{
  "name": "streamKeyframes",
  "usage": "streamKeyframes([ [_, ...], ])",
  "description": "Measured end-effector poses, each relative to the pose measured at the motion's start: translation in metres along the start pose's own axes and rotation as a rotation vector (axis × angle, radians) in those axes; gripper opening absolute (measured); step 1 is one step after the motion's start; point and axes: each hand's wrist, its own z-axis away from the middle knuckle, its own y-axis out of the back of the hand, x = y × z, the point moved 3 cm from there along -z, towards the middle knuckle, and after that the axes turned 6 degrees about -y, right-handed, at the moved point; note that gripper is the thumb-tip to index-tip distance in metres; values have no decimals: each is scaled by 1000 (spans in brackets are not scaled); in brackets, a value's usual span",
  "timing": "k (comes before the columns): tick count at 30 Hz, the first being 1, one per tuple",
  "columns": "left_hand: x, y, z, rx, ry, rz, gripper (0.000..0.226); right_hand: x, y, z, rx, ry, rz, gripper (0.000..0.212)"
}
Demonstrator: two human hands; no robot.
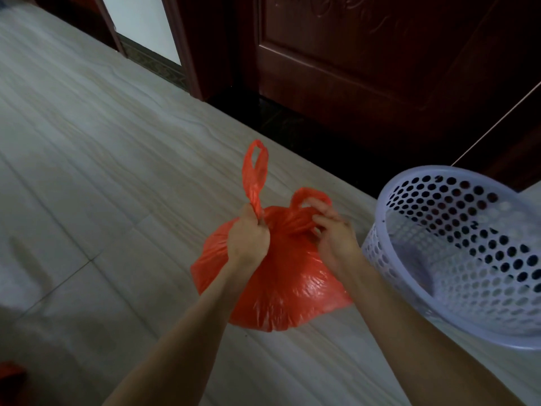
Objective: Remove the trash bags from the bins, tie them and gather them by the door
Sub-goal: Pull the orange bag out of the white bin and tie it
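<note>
Hands (248, 232) (333, 232) grip red bag (281, 288) (handles gathered) on wood-grain floor (87, 171).

Dim indoor light, glare on the red bag (292, 288); soft blur throughout, wide-angle bending at edges

Glossy plastic bag (281, 282), perforated plastic bin (456, 253)

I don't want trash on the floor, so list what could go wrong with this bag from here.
1. The left hand pulls one thin handle loop of the red bag upward; the stretched plastic may tear.
2. The right hand only pinches the other handle; it could slip before the knot closes.
3. The white perforated bin sits close beside the right forearm and might get knocked.
</note>
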Motion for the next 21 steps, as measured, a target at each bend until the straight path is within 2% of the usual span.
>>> streamKeyframes([
  [3,8,-2,-2,-175,-35,-154,39,-10,2,3,53,0,-117,36],
  [6,10,-11,-1,-338,-159,-421,83,-18,-2,9,-21,26,-130,28],
  [8,7,-17,1,-345,-192,-590,102,-20,-3,10,-26,16,-45,41],
  [9,6,-19,2,-336,-178,-628,108,-22,-3,10,7,41,61,42],
  [10,6,-21,2,-316,-160,-655,111,-25,-2,9,50,97,182,33],
  [12,7,-25,1,-240,-156,-709,105,-35,-1,10,110,227,338,11],
  [13,9,-27,1,-196,-167,-734,95,-40,-2,12,122,277,362,8],
  [17,12,-28,-4,-124,-251,-752,53,-59,-8,18,93,472,441,25],
  [19,14,-21,-6,-160,-240,-649,42,-60,-11,20,41,498,352,27],
  [21,11,-10,-9,-251,-158,-415,41,-58,-8,19,77,497,324,19],
])
